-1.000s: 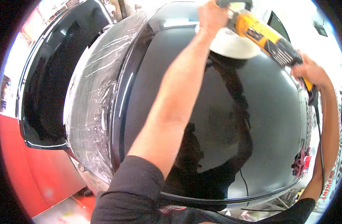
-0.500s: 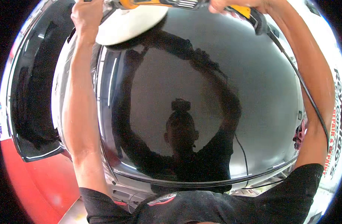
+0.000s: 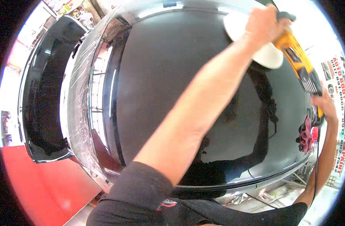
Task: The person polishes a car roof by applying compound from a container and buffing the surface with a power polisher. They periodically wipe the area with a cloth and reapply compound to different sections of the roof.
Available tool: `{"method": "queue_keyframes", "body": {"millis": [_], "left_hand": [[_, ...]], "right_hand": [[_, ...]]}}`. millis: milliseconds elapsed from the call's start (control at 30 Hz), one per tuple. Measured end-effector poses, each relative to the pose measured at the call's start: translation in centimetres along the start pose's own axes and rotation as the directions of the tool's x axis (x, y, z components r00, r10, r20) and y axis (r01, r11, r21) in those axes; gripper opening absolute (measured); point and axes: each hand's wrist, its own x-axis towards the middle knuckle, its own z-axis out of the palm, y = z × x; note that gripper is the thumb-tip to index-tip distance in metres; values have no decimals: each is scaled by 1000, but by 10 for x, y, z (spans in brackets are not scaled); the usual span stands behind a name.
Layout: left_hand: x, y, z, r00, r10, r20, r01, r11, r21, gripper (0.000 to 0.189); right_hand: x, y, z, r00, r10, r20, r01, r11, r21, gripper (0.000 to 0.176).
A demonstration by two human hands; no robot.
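A yellow and black rotary polisher [image 3: 296, 60] lies over the far right of a glossy black car panel [image 3: 172, 67]. Its round white pad [image 3: 269, 56] rests against the panel, partly covered by my forearm. My left hand [image 3: 263, 24] is closed around the dark front handle, near the head. Farther down at the right, my right hand [image 3: 327, 105] grips the rear end of the polisher. The black cord [image 3: 317, 162] runs down from that end, along my right arm.
A pink cloth [image 3: 305, 135] hangs at the panel's right edge. Clear plastic film [image 3: 80, 98] covers the body on the left. Another black panel [image 3: 44, 90] stands beyond it, above a red surface [image 3: 44, 180]. A lettered banner [image 3: 336, 79] is at far right.
Both hands have carried the polisher from the far left across to the far right of the panel. It has turned from lying crosswise to pointing down toward the right. My left arm now reaches across.
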Motion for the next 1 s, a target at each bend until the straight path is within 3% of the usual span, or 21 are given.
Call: {"method": "queue_keyframes", "body": {"millis": [67,200,267,333,367,433,467,500,567,633,667,700,733,767,800,833,900,967,1000], "left_hand": [[-9,14,29,995,50,88,-48,998,-27,55],[-30,27,15,999,20,29,-18,997,-68,48],[-37,44,-36,999,29,-16,-30,997,-64,46],[-60,68,-106,998,-48,-42,44,994,-95,44],[-70,81,-144,995,-85,-48,79,990,-119,43],[-96,79,-211,973,55,-225,-41,997,70,36],[-108,82,-256,979,-32,-202,55,992,110,38],[-103,40,-307,970,-151,-191,183,969,163,40],[-127,-9,-368,911,43,-410,63,968,241,27],[-163,-17,-432,900,33,-434,132,929,346,26],[-181,-14,-457,894,61,-445,149,894,422,23],[-197,-6,-472,847,-91,-524,337,854,397,22],[-205,4,-481,870,-41,-492,354,746,565,21],[-210,18,-478,804,-176,-568,423,841,339,21],[-212,22,-478,811,-207,-547,406,872,272,23],[-210,33,-476,839,-194,-509,444,784,433,23],[-198,32,-456,890,-213,-404,384,828,408,24],[-162,53,-397,958,-182,-220,272,822,501,26],[-150,63,-372,977,-165,-133,211,810,547,27]], "right_hand": [[-21,31,-16,999,44,-26,-43,999,29,94],[-44,29,-20,997,77,-12,-76,996,50,92],[-59,3,-19,1000,23,13,-24,995,98,94],[-73,-25,-16,971,-240,-17,238,968,-75,94],[-95,-69,-4,972,-231,38,233,970,-65,95],[-138,-157,18,966,-211,148,220,974,-48,97],[-122,-208,55,939,-227,259,246,968,-45,97],[-107,-258,91,899,-240,365,272,962,-36,96],[-66,-304,164,778,-450,439,513,858,-28,91],[-51,-331,224,472,-758,450,856,515,-30,81],[-57,-347,241,395,-755,524,870,490,49,78],[-62,-364,258,314,-742,592,871,473,132,75],[-67,-364,268,217,-792,571,887,404,223,68],[-88,-369,265,392,-656,645,829,556,61,68],[-96,-359,268,465,-585,665,751,659,54,67],[-96,-340,267,412,-697,587,784,600,162,62],[-100,-299,250,480,-646,594,655,714,248,66],[-116,-259,210,589,-456,667,388,884,261,74],[-120,-234,195,605,-435,666,249,899,361,75]]}}
